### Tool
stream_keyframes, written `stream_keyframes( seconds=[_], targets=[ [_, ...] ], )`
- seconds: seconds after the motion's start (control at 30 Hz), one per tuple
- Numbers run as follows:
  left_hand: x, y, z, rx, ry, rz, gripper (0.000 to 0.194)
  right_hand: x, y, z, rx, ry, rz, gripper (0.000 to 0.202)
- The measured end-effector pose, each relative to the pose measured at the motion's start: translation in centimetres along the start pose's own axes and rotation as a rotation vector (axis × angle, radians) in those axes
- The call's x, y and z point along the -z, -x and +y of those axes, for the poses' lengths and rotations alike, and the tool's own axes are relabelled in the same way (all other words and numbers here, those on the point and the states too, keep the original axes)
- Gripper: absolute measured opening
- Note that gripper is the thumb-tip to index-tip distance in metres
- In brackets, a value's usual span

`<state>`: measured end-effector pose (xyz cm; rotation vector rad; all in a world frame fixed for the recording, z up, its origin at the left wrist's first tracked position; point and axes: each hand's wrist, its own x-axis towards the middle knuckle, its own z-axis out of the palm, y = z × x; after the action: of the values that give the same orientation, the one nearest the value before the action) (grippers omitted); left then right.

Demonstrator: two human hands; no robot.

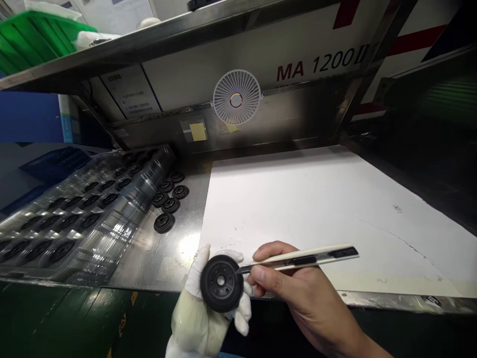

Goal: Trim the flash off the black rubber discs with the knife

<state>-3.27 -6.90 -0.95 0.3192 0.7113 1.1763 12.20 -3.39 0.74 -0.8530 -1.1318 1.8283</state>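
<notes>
My left hand (197, 308), in a white glove, grips a round black part (221, 293) with a hole in its middle, shaped like a small wheel. Its face is turned up toward me. Bare, my right hand (298, 283) pinches a white utility knife (320, 254) near its front end. The blade tip meets or nearly meets the right side of the black part's inner face; contact is hard to make out. Left of my hands, several similar black parts (164, 223) lie loose on the metal tabletop (164, 258).
A clear plastic tray (122, 223) with black parts in its pockets sits at the left. White paper (298, 209) covers the table's middle and right. A small fan (236, 97) hangs at the back, below a metal shelf (179, 37) holding a green bin (35, 40).
</notes>
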Motion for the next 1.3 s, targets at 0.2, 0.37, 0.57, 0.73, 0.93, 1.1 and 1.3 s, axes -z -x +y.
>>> stream_keyframes(
  seconds=[0.2,0.37,0.57,0.73,0.93,1.1,1.3],
  targets=[
    [-0.9,0.5,0.3,-0.023,-0.052,-0.042,0.05,-0.3,0.0,1.0,0.009,0.217,0.053,0.026],
    [-0.4,0.8,0.3,0.06,-0.018,-0.074,0.05,-0.8,0.1,0.7,-0.001,0.276,0.031,0.018],
    [0.0,0.6,0.6,0.11,0.023,-0.036,0.05,-1.2,0.3,0.7,0.001,0.245,0.032,0.017],
    [-0.4,0.7,0.8,0.125,0.045,-0.063,0.052,-1.3,0.2,0.9,-0.022,0.22,0.048,0.019],
    [-0.4,0.5,0.6,0.085,0.004,-0.041,0.053,-1.3,0.1,0.9,-0.035,0.227,0.057,0.02],
    [-0.8,0.5,0.5,0.093,-0.001,-0.051,0.059,-1.3,0.1,0.8,-0.044,0.252,0.066,0.019],
    [-0.4,0.5,0.1,0.107,0.02,-0.035,0.058,-1.1,0.0,0.9,-0.071,0.226,0.033,0.018]
  ],
)
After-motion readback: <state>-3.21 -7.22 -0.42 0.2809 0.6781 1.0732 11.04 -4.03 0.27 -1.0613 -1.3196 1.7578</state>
